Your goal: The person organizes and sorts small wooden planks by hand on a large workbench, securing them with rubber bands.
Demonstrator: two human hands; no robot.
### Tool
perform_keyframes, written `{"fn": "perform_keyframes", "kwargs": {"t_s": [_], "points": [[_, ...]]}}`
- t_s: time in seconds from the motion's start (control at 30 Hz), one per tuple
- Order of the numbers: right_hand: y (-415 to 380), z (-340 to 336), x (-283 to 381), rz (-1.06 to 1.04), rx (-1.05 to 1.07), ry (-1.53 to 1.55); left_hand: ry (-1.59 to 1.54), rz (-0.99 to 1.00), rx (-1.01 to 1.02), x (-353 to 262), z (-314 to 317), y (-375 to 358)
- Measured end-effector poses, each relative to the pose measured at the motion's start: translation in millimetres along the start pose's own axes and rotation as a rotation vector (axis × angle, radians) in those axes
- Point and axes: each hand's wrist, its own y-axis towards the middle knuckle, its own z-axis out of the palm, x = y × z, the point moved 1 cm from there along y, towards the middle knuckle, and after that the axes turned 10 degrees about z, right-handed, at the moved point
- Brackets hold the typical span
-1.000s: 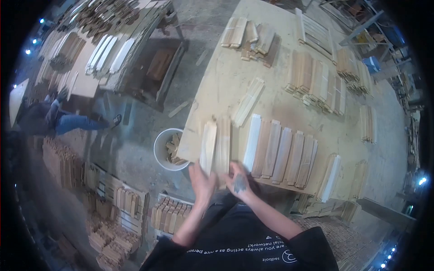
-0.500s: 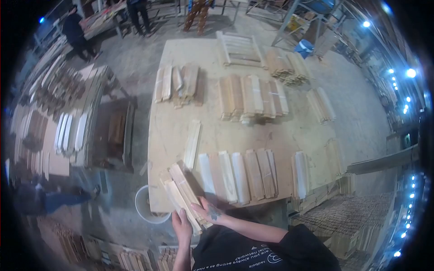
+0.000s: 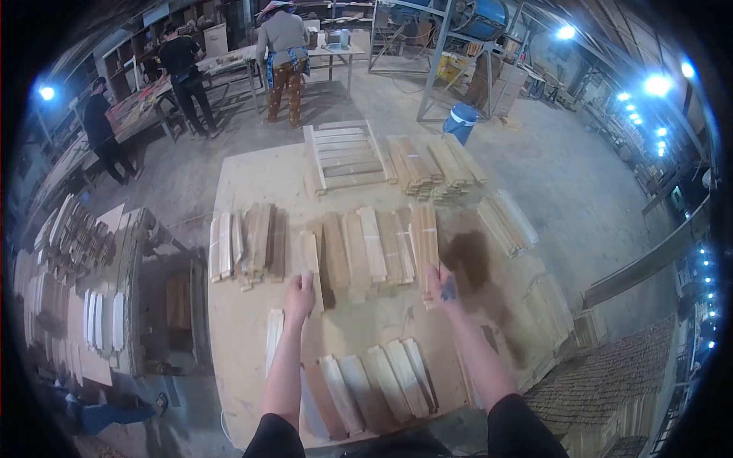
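Observation:
Both arms reach over a large pale table (image 3: 252, 336). My left hand (image 3: 301, 296) is closed around the near end of a light wooden slat (image 3: 311, 256). On the other side, my right hand (image 3: 441, 285) grips a taped bundle of slats (image 3: 424, 237). Between the two hands lies a row of slat bundles (image 3: 372, 244). Nearer to me is another row of slats (image 3: 366, 389), partly behind the left forearm at its left end.
At the back of the table sit a slatted frame (image 3: 347, 153) and stacked bundles (image 3: 427, 164). More bundles (image 3: 248, 240) lie at left. A blue bucket (image 3: 460, 122) stands behind. Several people work at the far benches (image 3: 229, 61).
The view has tilted up. My hands have moved from the near left corner to the middle row and spread apart. The slats they held together there are no longer between them.

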Motion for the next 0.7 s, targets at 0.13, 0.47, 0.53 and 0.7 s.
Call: {"fn": "perform_keyframes", "kwargs": {"t_s": [0.13, 0.47, 0.53, 0.7], "points": [[106, 16, -33, -0.140, 0.027, -0.094, 0.456, 0.232, -0.120, 19, 41, 52], [126, 36, -6, -0.142, 0.217, -0.518, 0.946, 0.649, -0.288, 9, -26, 68], [118, 35, 8, -0.186, 0.210, -0.505, 1.239, 0.874, -0.217, 27, -34, 88], [109, 53, -12, -0.467, -0.172, -0.475, 1.125, 0.800, -0.266, 40, -40, 43]]}}
